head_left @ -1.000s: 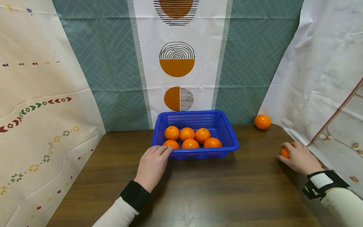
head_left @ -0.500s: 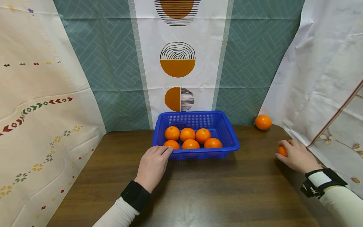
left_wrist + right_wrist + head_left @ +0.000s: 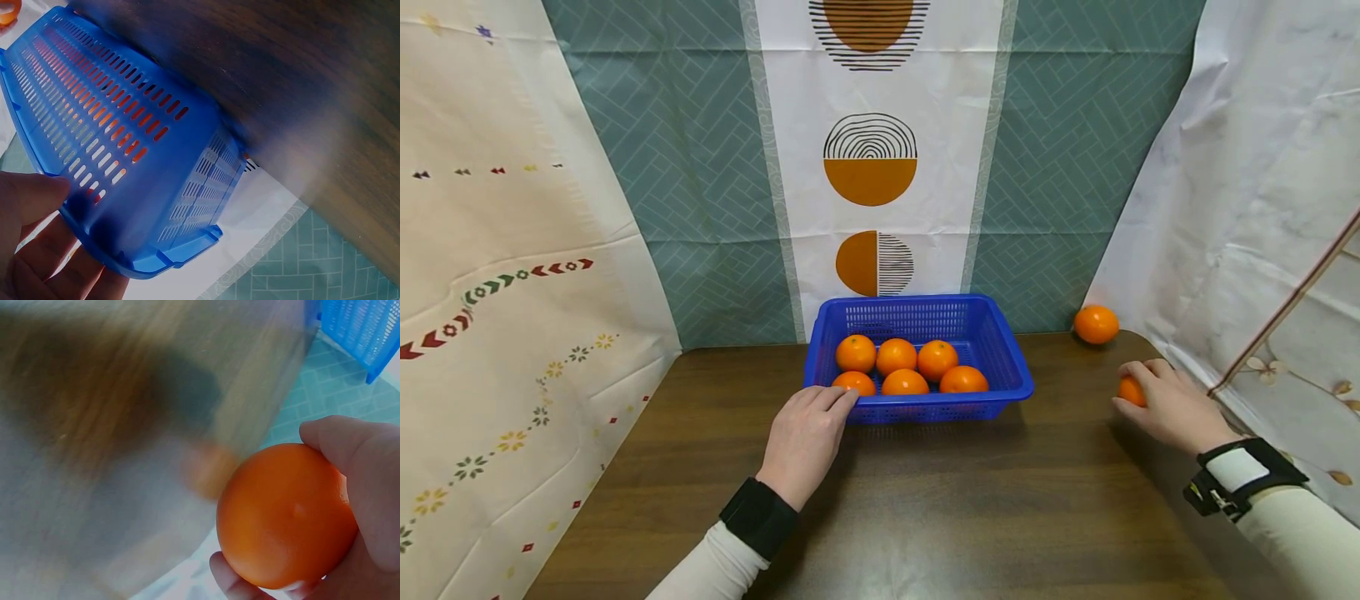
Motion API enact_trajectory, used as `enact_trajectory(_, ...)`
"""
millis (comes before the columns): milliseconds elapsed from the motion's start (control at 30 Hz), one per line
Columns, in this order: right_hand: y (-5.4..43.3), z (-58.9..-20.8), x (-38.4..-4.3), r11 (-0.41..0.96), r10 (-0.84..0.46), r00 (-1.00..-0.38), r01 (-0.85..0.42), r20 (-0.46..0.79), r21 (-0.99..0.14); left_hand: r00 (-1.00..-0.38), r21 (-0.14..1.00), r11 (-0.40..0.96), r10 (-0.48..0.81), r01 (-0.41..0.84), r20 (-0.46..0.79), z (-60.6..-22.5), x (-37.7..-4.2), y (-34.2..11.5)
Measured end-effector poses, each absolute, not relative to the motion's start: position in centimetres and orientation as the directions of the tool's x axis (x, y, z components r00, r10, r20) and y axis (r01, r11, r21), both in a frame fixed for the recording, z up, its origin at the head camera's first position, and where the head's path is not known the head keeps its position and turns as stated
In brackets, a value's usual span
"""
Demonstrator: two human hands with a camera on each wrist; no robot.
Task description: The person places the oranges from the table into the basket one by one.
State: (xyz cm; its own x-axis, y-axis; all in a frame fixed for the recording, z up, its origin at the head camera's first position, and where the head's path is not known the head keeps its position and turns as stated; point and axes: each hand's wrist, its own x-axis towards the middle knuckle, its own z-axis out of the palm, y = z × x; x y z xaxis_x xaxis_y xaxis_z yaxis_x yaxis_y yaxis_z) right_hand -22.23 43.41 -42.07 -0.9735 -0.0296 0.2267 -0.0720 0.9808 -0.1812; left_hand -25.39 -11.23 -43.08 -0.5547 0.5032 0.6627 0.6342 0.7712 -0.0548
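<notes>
My left hand (image 3: pixel 802 442) grips the front left rim of a blue plastic basket (image 3: pixel 925 404); in the left wrist view the thumb presses the outer slotted wall (image 3: pixel 125 150) and the fingers pass over the rim. Several oranges lie in the basket, among them a front one (image 3: pixel 904 382). At the right of the table, my right hand (image 3: pixel 1176 406) holds an orange (image 3: pixel 287 515) between thumb and fingers. The right wrist view shows this orange above the table, apart from its blurred reflection. Another orange (image 3: pixel 1096 324) sits at the table's back right corner.
The brown wooden table (image 3: pixel 970 508) ends at a green and white patterned cloth (image 3: pixel 1060 167) behind the basket. A pale cloth (image 3: pixel 1262 208) hangs close along the right side, near my right hand. A cream embroidered cloth (image 3: pixel 512 333) hangs along the left.
My right hand has moved a little to the left and towards the back with the orange in its grasp. The left hand and the basket stay in place.
</notes>
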Motion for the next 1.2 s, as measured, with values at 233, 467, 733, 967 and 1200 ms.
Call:
enact_trajectory(233, 41.6, -41.1, -22.2, 0.973, -0.094, -0.951, -0.151, 0.293, -0.177, -0.547, -0.06, 0.771, 0.502, 0.634, 0.669, -43.1, -25.5, -11.2)
enact_trajectory(467, 39.9, -40.2, -22.2, 0.963, -0.143, -0.922, -0.214, 0.361, -0.163, -0.536, -0.068, 0.767, 0.506, 0.638, 0.676, -43.2, -25.5, -11.2)
enact_trajectory(733, 38.1, -38.9, -22.3, 0.957, -0.163, -0.918, -0.237, 0.361, -0.169, -0.538, -0.068, 0.766, 0.509, 0.639, 0.672, -43.1, -25.4, -11.3)
enact_trajectory(967, 36.3, -37.7, -22.3, 0.949, -0.187, -0.897, -0.271, 0.401, -0.162, -0.534, -0.076, 0.766, 0.512, 0.639, 0.673, -43.1, -25.5, -11.2)
enact_trajectory(1200, 34.2, -35.7, -23.1, 0.936, -0.233, -0.864, -0.324, 0.447, -0.138, -0.536, -0.067, 0.765, 0.508, 0.641, 0.674, -43.3, -25.6, -11.2)
